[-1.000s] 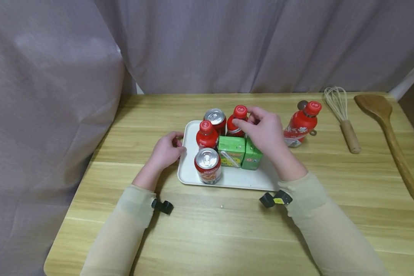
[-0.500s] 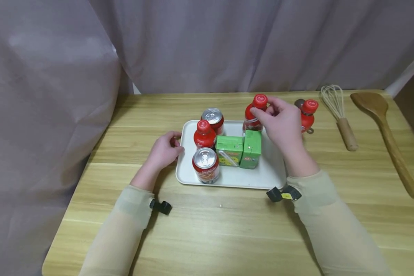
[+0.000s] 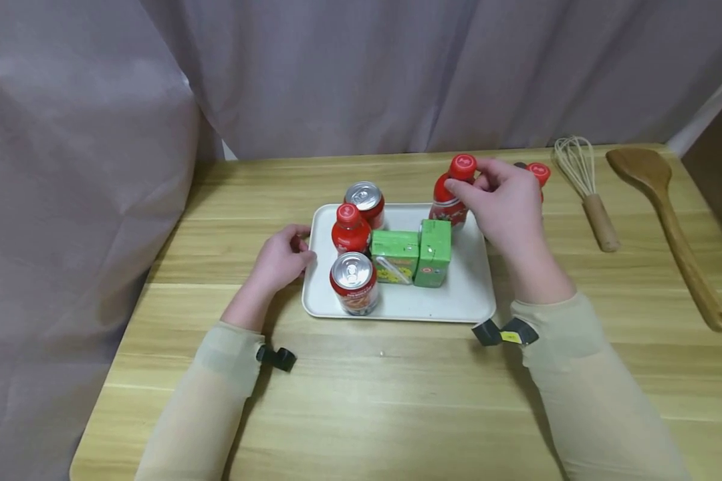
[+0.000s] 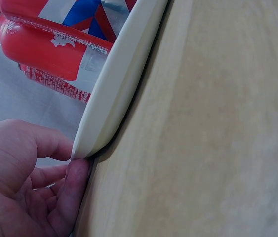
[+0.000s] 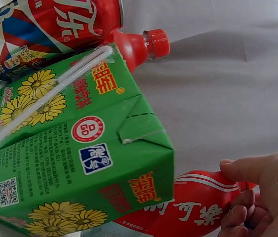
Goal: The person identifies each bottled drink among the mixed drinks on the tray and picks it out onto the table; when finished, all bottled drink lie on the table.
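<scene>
My right hand (image 3: pixel 508 204) pinches a red cola bottle (image 3: pixel 447 200) just under its cap, above the tray's back right. The bottle leans slightly; its base is hidden behind a green drink carton (image 3: pixel 434 252), so contact with the tray is unclear. In the right wrist view, thumb and fingers meet around the bottle's neck. At the white tray's (image 3: pixel 457 297) left end, my left hand (image 3: pixel 281 259) grips the rim between thumb and finger. The tray also bears another carton (image 3: pixel 395 257), a second red bottle (image 3: pixel 350 234), a front can (image 3: pixel 355 287) and a rear can (image 3: pixel 366 200).
Behind my right hand stands another red bottle (image 3: pixel 539 172), mostly hidden, beside a dark round object. Farther right lie a whisk (image 3: pixel 589 194) and a wooden spatula (image 3: pixel 668 214). A grey curtain (image 3: pixel 337 80) hangs behind the wooden table (image 3: pixel 361 401).
My right hand has carried the bottle rightward from beside the rear can to the tray's back right. My left hand stays at the rim. The view has shifted slightly.
</scene>
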A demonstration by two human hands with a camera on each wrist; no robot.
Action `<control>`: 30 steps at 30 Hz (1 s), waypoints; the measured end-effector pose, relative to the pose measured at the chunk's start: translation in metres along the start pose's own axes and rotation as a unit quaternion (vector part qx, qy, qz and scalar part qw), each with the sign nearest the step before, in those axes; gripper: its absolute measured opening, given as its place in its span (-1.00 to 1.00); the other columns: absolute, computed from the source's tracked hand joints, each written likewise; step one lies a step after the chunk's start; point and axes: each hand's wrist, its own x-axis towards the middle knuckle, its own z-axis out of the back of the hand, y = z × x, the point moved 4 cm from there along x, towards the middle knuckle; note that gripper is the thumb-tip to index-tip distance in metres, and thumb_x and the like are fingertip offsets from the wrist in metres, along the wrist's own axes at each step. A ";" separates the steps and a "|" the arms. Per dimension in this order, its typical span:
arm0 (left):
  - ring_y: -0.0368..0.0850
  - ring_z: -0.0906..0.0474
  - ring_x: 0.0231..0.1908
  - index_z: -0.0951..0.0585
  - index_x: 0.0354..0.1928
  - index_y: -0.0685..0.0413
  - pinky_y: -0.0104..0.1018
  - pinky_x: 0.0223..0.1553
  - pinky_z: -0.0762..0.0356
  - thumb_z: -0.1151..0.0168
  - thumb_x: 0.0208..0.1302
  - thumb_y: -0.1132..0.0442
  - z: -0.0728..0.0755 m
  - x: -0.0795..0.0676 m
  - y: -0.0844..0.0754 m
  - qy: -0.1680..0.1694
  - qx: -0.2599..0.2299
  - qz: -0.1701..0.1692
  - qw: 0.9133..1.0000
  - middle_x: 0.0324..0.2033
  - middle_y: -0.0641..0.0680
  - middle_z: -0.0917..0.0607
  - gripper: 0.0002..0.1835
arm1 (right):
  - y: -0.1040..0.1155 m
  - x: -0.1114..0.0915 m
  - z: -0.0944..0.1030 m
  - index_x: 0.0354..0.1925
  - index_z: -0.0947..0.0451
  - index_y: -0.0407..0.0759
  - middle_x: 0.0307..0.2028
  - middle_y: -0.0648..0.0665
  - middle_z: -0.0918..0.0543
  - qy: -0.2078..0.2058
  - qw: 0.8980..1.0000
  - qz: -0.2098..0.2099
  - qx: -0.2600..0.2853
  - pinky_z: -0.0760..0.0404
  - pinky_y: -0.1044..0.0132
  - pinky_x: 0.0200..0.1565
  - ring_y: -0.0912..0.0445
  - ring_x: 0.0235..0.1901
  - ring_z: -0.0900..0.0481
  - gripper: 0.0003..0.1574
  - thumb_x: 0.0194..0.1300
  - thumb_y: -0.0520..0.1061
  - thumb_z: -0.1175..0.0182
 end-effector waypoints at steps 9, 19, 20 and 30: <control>0.00 -0.57 -0.39 -0.51 0.33 0.20 -0.26 -0.45 -0.71 -0.27 0.24 0.39 0.003 -0.001 0.000 -0.004 0.002 -0.006 1.000 -0.23 0.14 -0.59 -0.44 | 0.000 -0.008 0.010 0.21 -0.66 -0.07 -0.42 -0.03 -0.51 0.010 0.999 0.013 -0.029 -0.38 0.35 -0.49 0.05 -0.37 -0.41 -0.38 0.29 0.19 -0.41; -0.03 -0.58 -0.43 -0.52 0.31 0.19 -0.24 -0.46 -0.71 -0.26 0.24 0.38 0.002 0.000 -0.001 -0.002 0.002 -0.009 1.000 -0.23 0.13 -0.59 -0.45 | -0.018 -0.023 0.033 0.07 -0.69 -0.09 -0.44 0.09 -0.48 -0.004 1.000 0.014 -0.020 -0.37 0.42 -0.46 0.12 -0.34 -0.39 -0.47 0.26 0.18 -0.44; -0.03 -0.58 -0.44 -0.52 0.31 0.19 -0.25 -0.46 -0.71 -0.26 0.24 0.38 0.002 0.001 -0.001 -0.002 0.003 -0.010 1.000 -0.23 0.13 -0.59 -0.45 | -0.019 -0.025 0.036 0.06 -0.69 -0.09 -0.44 0.10 -0.48 -0.006 1.000 0.014 -0.023 -0.38 0.44 -0.44 0.13 -0.33 -0.39 -0.47 0.26 0.18 -0.44; -0.03 -0.58 -0.46 -0.51 0.32 0.20 -0.25 -0.47 -0.70 -0.26 0.23 0.38 0.001 0.001 -0.001 0.000 0.005 -0.008 1.000 -0.24 0.14 -0.59 -0.43 | -0.039 -0.039 0.069 -0.11 -0.71 -0.03 -0.52 0.23 -0.49 -0.017 0.999 0.026 -0.010 -0.35 0.45 -0.51 0.23 -0.44 -0.38 -0.72 0.23 -0.02 -0.49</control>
